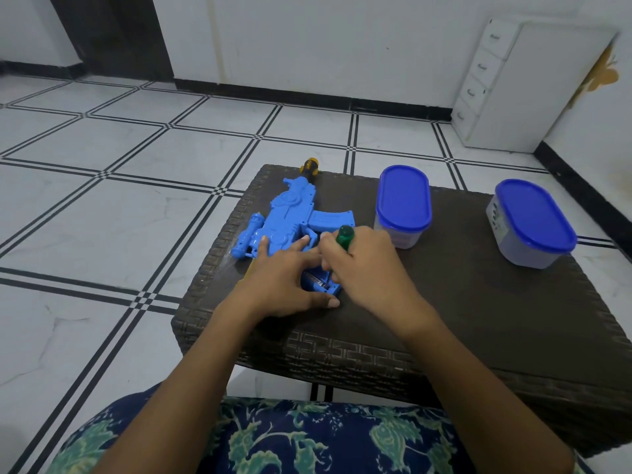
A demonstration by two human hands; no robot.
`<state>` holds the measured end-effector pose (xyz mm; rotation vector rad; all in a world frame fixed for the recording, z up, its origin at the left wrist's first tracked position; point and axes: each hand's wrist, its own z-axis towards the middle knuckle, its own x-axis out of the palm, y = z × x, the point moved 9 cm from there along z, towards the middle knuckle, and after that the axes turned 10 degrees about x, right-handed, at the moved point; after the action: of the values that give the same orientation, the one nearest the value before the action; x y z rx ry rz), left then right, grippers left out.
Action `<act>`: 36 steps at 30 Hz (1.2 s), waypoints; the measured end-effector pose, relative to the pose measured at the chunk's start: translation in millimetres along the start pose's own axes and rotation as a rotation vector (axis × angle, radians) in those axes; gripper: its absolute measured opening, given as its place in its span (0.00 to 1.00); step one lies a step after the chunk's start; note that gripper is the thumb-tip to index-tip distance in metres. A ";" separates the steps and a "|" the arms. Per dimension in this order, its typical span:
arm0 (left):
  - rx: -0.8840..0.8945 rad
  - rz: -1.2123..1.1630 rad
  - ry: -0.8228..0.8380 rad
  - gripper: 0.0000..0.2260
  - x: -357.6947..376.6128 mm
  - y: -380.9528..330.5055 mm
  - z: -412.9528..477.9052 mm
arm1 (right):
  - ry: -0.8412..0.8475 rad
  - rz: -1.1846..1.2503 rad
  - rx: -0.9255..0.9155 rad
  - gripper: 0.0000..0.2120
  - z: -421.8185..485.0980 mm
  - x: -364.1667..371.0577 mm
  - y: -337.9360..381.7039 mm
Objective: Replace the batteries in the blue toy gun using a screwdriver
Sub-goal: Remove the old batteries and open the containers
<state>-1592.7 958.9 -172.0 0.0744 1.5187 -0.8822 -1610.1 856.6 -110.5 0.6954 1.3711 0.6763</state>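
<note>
Blue toy gun (290, 217) lies flat, muzzle pointing away.

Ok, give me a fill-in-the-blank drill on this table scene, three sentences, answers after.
1. The right hand grips a screwdriver with a ____ handle.
2. The left hand presses the blue toy gun down on the dark woven ____.
3. To the right of the gun stand ____ containers with blue lids, the nearer one and the farther one.

Missing words: green; table; two
</note>
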 end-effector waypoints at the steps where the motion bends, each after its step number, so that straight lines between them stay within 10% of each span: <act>1: -0.011 0.003 -0.006 0.23 -1.5 -0.1 -1.1 | 0.015 -0.023 -0.018 0.21 -1.9 2.3 2.7; 36: -0.010 0.073 0.065 0.32 5.6 1.7 4.4 | 0.170 0.214 0.242 0.19 9.2 4.4 -39.8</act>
<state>-1589.2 955.1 -177.2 0.1515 1.5708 -0.8206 -1599.6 834.5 -143.5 1.0068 1.5650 0.7590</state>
